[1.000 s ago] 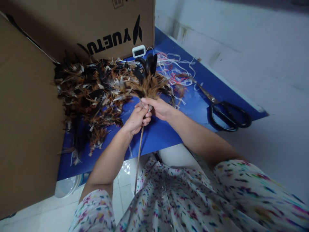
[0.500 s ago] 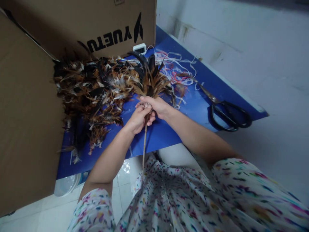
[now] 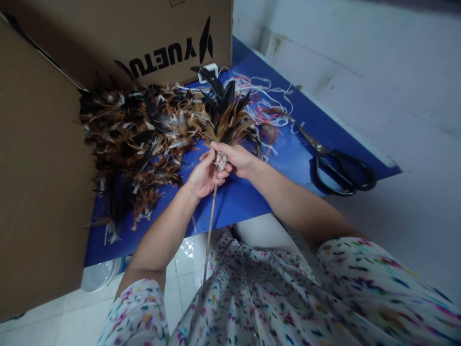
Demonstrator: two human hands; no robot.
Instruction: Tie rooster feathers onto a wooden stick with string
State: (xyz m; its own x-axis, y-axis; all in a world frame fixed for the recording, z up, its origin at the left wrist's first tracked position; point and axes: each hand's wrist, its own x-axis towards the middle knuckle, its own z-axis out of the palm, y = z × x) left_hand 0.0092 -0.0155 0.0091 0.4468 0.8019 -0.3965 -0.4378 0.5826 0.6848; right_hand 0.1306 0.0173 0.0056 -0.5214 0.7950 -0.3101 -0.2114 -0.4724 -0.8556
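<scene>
Between my two hands is a feather duster (image 3: 230, 120), its brown and black feathers fanning away from me. A thin stick (image 3: 211, 221) runs from it down toward my lap. My left hand (image 3: 204, 177) is closed around the pale, fluffy base of the feathers where they meet the stick. From the other side my right hand (image 3: 236, 158) grips the same base, its thumb lying across the feather ends. Some of the fingers are hidden behind the bundle. A large heap of loose brown and black feathers (image 3: 144, 129) lies just to the left.
Black-handled scissors (image 3: 322, 154) lie at the right edge of the blue table (image 3: 248, 199). Tangled white and pink strings (image 3: 268, 103) and a small white device (image 3: 208, 72) are at the back. Cardboard boxes (image 3: 90, 38) stand behind and left; a wall (image 3: 360, 81) rises on the right.
The duster has turned slightly, and its stick's lower end has swung left. My left thumb has shifted up and left, so more of the pale feather base shows.
</scene>
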